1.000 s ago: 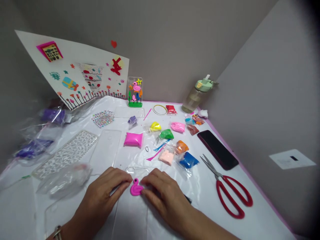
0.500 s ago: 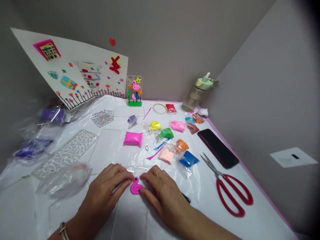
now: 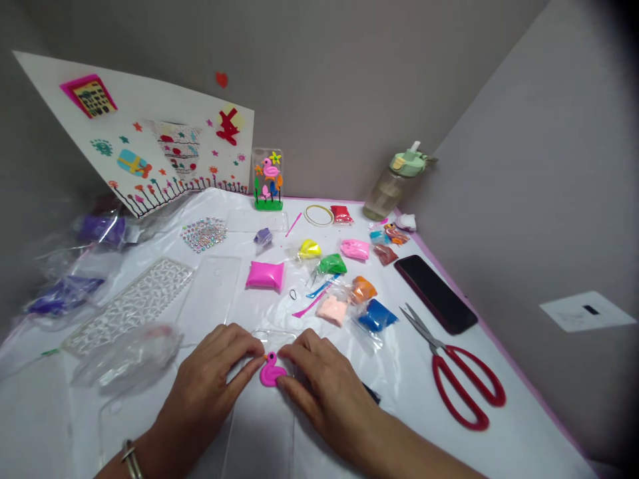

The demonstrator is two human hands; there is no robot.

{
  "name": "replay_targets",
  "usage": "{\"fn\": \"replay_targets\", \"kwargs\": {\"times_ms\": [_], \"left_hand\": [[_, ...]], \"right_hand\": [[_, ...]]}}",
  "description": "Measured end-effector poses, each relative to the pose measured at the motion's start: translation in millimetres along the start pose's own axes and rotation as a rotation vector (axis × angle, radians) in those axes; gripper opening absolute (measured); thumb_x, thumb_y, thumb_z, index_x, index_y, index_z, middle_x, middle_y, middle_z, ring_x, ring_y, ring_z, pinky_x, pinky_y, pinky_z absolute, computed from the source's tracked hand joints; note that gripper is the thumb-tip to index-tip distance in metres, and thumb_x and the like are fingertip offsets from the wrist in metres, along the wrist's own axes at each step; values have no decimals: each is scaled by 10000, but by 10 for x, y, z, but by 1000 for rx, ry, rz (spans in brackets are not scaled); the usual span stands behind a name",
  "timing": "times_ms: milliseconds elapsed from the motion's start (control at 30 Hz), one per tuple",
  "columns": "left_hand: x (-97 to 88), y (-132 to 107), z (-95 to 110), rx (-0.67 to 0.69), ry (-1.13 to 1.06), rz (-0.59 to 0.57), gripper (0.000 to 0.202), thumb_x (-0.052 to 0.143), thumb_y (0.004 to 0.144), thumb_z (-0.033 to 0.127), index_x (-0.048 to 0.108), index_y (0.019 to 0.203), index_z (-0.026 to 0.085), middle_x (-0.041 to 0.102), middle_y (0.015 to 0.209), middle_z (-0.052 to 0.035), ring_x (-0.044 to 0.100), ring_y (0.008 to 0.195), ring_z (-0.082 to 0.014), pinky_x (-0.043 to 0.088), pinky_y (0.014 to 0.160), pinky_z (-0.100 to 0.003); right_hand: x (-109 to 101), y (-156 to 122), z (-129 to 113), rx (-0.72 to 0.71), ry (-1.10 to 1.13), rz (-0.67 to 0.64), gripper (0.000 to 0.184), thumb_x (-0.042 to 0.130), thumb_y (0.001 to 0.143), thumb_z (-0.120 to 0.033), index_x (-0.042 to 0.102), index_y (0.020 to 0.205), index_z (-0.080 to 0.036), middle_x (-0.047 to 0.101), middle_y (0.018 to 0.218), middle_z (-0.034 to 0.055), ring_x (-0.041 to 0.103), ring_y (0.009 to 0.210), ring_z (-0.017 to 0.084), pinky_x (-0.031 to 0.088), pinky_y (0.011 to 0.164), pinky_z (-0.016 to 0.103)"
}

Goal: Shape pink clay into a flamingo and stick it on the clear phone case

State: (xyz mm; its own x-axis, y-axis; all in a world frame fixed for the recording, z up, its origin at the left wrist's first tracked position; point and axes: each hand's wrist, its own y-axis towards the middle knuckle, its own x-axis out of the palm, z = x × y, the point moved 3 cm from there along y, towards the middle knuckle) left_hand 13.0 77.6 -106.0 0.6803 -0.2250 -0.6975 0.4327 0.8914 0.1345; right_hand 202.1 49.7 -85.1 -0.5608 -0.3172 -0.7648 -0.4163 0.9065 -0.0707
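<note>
A pink clay bird [image 3: 272, 374] with a black eye lies on a clear phone case [image 3: 259, 432] in front of me. My left hand [image 3: 219, 372] is closed in a pinch at the bird's head, thumb and forefinger on a tiny orange clay beak [image 3: 265, 358]. From the other side, my right hand [image 3: 324, 382] steadies the bird; its thumb touches the tail end and its forefinger rests near the case's top edge. Part of the case is hidden under both hands.
Bags of coloured clay, like the blue one [image 3: 378, 316], lie beyond my hands. Red-handled scissors [image 3: 452, 372] and a black phone [image 3: 435, 293] are at right. A bottle [image 3: 392, 186] and decorated phone case [image 3: 268, 179] stand at the back. Clear plastic wrap [image 3: 130, 356] lies left.
The view has shifted slightly. My left fingertips have drawn back a little, and more of the orange beak shows. My right hand has hardly moved.
</note>
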Motion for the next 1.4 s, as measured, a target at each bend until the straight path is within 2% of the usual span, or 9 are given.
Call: {"fn": "replay_targets", "kwargs": {"times_ms": [533,733,933,1100,1233,1400], "left_hand": [[-45,-7,29,24,-13,-17,97,549,979,263,638,941,262,618,928,4,576,901,-195,451,798,-312],[6,-10,-17,32,-13,-7,92,573,975,255,658,996,286,620,947,15,582,903,-185,455,799,-308],[19,-6,0,45,8,-1,105,564,979,274,665,952,281,624,903,20,582,875,-191,448,777,-320],[3,-12,-10,26,-26,-17,87,561,985,275,645,1001,290,615,963,23,583,925,-178,450,816,-308],[9,-16,-9,47,-12,-11,96,558,983,268,651,977,293,611,940,24,580,904,-182,451,795,-310],[8,-7,-3,47,4,-11,92,555,985,275,640,1011,300,623,963,20,586,929,-191,460,819,-322]], "right_hand": [[-3,-9,-9,-6,20,-19,123,537,1010,-286,610,1081,-216,581,1034,39,537,924,193,457,831,346],[4,-14,6,-14,17,-17,144,542,1009,-291,606,1119,-223,583,1044,38,542,937,198,454,850,358],[-10,-10,2,-20,26,-18,146,535,1012,-292,607,1115,-217,583,1053,41,539,936,196,457,848,355],[-43,8,-21,1,31,-37,128,551,1004,-281,621,1078,-203,584,1021,43,543,923,195,462,842,356],[-30,-3,-23,-5,25,-36,123,558,998,-276,615,1085,-209,586,1030,43,542,924,196,470,845,360],[40,-54,27,-53,-27,1,260,630,956,-361,577,1164,-214,589,1103,73,548,965,227,488,861,394]]}}
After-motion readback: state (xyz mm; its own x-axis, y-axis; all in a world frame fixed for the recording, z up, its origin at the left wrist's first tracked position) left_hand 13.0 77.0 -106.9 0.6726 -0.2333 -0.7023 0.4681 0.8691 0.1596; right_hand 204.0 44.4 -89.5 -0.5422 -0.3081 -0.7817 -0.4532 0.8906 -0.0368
